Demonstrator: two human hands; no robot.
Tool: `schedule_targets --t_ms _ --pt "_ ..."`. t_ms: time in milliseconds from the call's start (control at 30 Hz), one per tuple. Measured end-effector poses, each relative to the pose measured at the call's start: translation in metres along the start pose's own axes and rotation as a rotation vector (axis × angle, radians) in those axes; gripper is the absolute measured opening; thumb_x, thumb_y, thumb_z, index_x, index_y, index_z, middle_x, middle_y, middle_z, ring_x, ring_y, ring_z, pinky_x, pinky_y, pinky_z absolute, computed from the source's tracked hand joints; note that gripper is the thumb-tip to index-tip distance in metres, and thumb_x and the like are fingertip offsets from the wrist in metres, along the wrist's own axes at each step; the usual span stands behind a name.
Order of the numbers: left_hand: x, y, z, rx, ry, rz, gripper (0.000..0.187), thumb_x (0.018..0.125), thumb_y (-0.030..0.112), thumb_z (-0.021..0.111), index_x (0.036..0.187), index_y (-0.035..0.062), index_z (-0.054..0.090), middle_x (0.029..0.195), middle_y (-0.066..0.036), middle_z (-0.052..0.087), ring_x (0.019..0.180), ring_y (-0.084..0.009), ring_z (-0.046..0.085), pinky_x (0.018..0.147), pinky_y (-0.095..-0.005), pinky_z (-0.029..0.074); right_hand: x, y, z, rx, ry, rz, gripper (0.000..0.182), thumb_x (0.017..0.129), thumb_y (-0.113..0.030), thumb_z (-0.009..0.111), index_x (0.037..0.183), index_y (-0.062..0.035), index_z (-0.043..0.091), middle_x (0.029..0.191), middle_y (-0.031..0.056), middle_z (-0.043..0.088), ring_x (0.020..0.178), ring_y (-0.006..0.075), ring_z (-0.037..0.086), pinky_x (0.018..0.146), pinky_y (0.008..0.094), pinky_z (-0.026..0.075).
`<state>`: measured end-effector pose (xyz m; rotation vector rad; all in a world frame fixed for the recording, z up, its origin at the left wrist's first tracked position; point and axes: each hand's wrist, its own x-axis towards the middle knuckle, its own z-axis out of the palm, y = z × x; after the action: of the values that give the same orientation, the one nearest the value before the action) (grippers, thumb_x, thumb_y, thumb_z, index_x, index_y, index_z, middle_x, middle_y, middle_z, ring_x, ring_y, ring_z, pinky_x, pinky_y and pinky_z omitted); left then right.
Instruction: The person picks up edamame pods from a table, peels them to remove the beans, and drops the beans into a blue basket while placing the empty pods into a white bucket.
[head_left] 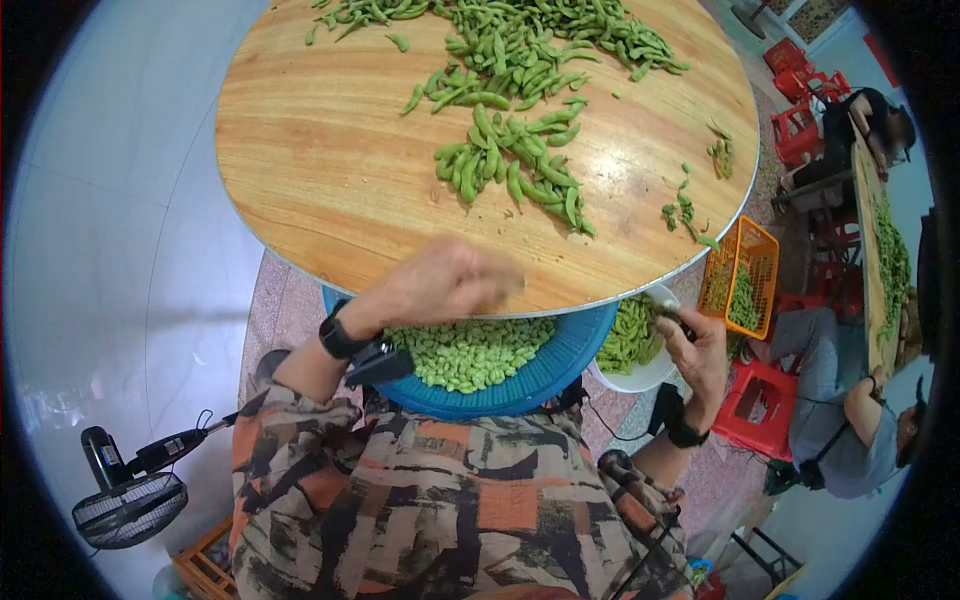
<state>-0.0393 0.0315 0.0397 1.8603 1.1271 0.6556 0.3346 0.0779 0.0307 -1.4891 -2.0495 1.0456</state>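
Note:
My left hand [440, 285] is over the near edge of the round wooden table [330, 160], its fingers smeared by motion. Right below it, a blue basin [590, 345] holds shelled green beans [470, 355]. My right hand [703, 355] is to the right, over the rim of a white bucket [655, 375] with empty green pods [630, 335] in it. Its fingers are closed, and a small dark thing shows at them that I cannot make out. A loose pile of green soybean pods [515, 165] lies on the table ahead of both hands.
Pod scraps [682, 210] lie near the table's right edge. An orange crate [745, 270] with pods stands beyond the bucket, beside a red stool [755, 410]. Two people sit at another table [880, 250] on the right. A black fan [130, 500] is at lower left.

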Motion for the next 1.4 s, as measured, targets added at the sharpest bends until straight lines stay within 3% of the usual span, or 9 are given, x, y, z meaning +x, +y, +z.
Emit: schedule_targets --t_ms 133,367,500,667,867,1100,1200,1267,1400 --pt "0.053 -0.020 -0.030 0.671 0.433 0.083 0.015 0.081 0.011 0.066 0.092 0.0014 0.067 0.087 -0.013 0.063 0.085 -0.0334 0.063 0.072 -0.0426 0.053 -0.011 0.006 -0.010 -0.328 0.163 0.119 0.022 0.089 -0.017 0.066 0.097 0.0042 0.067 0.072 0.0096 0.068 0.066 0.0157 0.063 0.066 0.0299 0.050" --pt "0.075 -0.029 -0.015 0.732 0.480 -0.133 0.015 0.080 0.013 0.068 0.091 0.0024 0.066 0.087 -0.013 0.060 0.086 -0.0342 0.062 0.075 -0.0449 0.051 0.009 -0.008 0.022 -0.120 0.313 -0.040 0.019 0.090 -0.008 0.064 0.103 0.0033 0.069 0.076 0.0093 0.069 0.069 0.0116 0.062 0.064 0.0268 0.049" --pt "0.068 -0.033 -0.018 0.601 0.467 -0.173 0.017 0.081 0.013 0.068 0.094 0.0018 0.068 0.091 -0.013 0.061 0.089 -0.0347 0.062 0.076 -0.0442 0.051 0.027 -0.035 0.047 -0.038 0.325 -0.206 0.017 0.086 -0.004 0.066 0.101 0.0012 0.071 0.084 0.0149 0.072 0.075 0.0190 0.071 0.067 0.0293 0.054" --pt "0.058 -0.030 -0.014 0.519 0.570 0.043 0.018 0.082 0.009 0.066 0.099 0.0013 0.068 0.089 -0.012 0.063 0.083 -0.0297 0.064 0.071 -0.0394 0.051 0.047 -0.082 0.084 0.280 0.251 -0.176 0.020 0.089 -0.001 0.062 0.107 0.0014 0.069 0.079 0.0102 0.071 0.072 0.0130 0.067 0.065 0.0249 0.051" --pt "0.027 0.015 0.013 -0.605 0.314 -0.317 0.016 0.092 0.010 0.061 0.102 0.0001 0.068 0.064 0.002 0.057 0.048 -0.0030 0.048 0.043 -0.0216 0.039 0.060 -0.103 0.105 0.621 -0.002 -0.127 0.024 0.092 -0.003 0.057 0.114 0.0030 0.064 0.089 0.0058 0.062 0.076 0.0078 0.055 0.066 0.0223 0.044" --pt "0.009 0.007 0.027 -0.646 0.341 -0.402 0.011 0.095 0.007 0.060 0.099 -0.0019 0.065 0.072 -0.002 0.063 0.053 -0.0047 0.054 0.045 -0.0204 0.040 0.057 -0.096 0.108 0.660 -0.167 -0.183 0.021 0.092 -0.002 0.057 0.112 0.0033 0.064 0.080 0.0012 0.053 0.068 0.0064 0.048 0.059 0.0229 0.040" --pt "0.008 0.007 0.030 -0.298 0.471 -0.167 0.011 0.095 0.007 0.060 0.097 -0.0017 0.065 0.067 0.000 0.060 0.053 -0.0048 0.054 0.045 -0.0197 0.039 0.054 -0.097 0.107 0.694 -0.215 -0.107 0.020 0.093 -0.002 0.057 0.111 0.0031 0.064 0.079 -0.0002 0.052 0.065 0.0049 0.047 0.056 0.0217 0.038" --pt "0.005 0.011 0.022 -0.742 0.254 -0.444 0.009 0.094 0.005 0.060 0.096 -0.0019 0.065 0.066 0.001 0.059 0.053 -0.0047 0.052 0.046 -0.0199 0.039 0.055 -0.095 0.107 0.712 -0.198 -0.163 0.020 0.094 -0.002 0.056 0.111 0.0035 0.064 0.080 -0.0008 0.052 0.064 0.0039 0.047 0.053 0.0207 0.037" --pt "0.007 0.011 0.027 -0.760 0.289 -0.455 0.008 0.093 0.004 0.062 0.094 -0.0026 0.065 0.066 0.000 0.059 0.054 -0.0052 0.052 0.048 -0.0213 0.041 0.052 -0.097 0.105 0.787 -0.248 -0.058 0.019 0.095 -0.003 0.056 0.110 0.0043 0.064 0.081 -0.0007 0.052 0.064 0.0038 0.047 0.053 0.0204 0.037"
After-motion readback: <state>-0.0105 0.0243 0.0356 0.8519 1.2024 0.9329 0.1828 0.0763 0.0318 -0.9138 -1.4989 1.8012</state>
